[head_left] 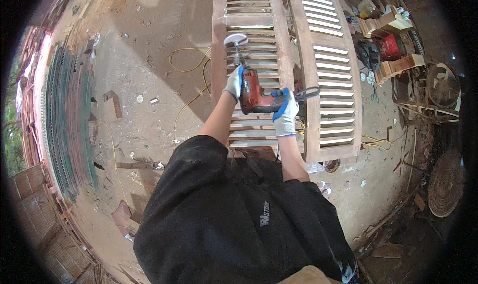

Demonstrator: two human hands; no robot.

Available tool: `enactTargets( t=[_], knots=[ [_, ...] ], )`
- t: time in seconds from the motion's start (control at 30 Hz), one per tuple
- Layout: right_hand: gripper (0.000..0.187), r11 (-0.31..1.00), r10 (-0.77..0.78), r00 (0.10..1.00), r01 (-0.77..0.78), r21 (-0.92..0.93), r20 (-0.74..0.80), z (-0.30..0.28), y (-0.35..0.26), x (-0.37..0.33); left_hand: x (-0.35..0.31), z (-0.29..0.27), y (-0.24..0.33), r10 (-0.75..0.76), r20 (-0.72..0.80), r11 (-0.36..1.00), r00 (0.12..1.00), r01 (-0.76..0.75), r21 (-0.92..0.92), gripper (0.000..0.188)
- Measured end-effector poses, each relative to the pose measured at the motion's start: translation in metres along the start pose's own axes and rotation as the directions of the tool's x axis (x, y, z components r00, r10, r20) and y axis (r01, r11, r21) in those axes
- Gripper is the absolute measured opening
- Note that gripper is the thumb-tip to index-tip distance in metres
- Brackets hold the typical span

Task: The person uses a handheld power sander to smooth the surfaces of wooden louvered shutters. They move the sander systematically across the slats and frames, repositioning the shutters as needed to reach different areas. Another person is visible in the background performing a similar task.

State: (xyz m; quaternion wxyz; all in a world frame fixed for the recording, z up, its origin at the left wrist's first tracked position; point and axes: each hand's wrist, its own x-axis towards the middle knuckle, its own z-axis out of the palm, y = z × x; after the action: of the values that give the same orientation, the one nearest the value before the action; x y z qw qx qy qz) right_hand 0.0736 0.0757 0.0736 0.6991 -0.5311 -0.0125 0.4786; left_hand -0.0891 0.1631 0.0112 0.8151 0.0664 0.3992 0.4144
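Observation:
Both of my hands, in white and blue work gloves, are on a red and black power drill (253, 89). My left hand (233, 82) is wrapped round the front of its body, near the chuck. My right hand (286, 112) is closed on the handle at the right. A round, pale sanding disc (235, 39) is fitted at the drill's tip. Drill and disc are over the left side of a louvered wooden shutter (219, 15); I cannot tell whether the disc touches it. Some slats are hidden behind the drill and my arms.
A second louvered shutter (312, 70) lies alongside on the right. A yellow cord (185, 107) loops across the floor on the left. Long green-grey slatted panels (64, 119) are stacked at the far left. Wood pieces (398, 67) and a red bag (390, 47) are at the right.

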Motion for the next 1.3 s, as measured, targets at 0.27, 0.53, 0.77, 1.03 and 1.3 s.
enactTargets(
  t=[0.27, 0.53, 0.77, 1.03, 1.3],
  knots=[
    [0.011, 1.0, -0.001, 0.996, 0.001, 0.002, 0.085, 0.01, -0.03, -0.01, 0.001, 0.02, 0.003, -0.008, -0.086, 0.997, 0.996, 0.014, 0.079, 0.037],
    [0.009, 0.985, -0.169, 0.984, 0.168, 0.024, 0.058, 0.024, -0.063, 0.011, 0.029, 0.075, 0.002, -0.063, 0.176, 0.993, 0.982, 0.08, -0.087, 0.039],
    [0.009, 0.999, -0.026, 0.992, 0.023, 0.023, 0.125, 0.045, -0.002, 0.016, 0.034, -0.001, 0.032, -0.067, 0.184, 0.986, 0.981, 0.093, -0.136, 0.035],
    [0.006, 0.993, -0.103, 0.994, 0.102, 0.064, 0.026, 0.042, 0.007, 0.005, 0.012, 0.033, 0.048, -0.053, 0.004, 0.997, 0.999, 0.053, 0.056, 0.032],
    [0.01, 0.998, -0.058, 0.998, 0.058, -0.02, 0.026, 0.04, 0.017, -0.016, 0.013, 0.002, 0.043, -0.125, 0.14, 0.988, 0.982, 0.136, -0.071, 0.034]
  ],
)
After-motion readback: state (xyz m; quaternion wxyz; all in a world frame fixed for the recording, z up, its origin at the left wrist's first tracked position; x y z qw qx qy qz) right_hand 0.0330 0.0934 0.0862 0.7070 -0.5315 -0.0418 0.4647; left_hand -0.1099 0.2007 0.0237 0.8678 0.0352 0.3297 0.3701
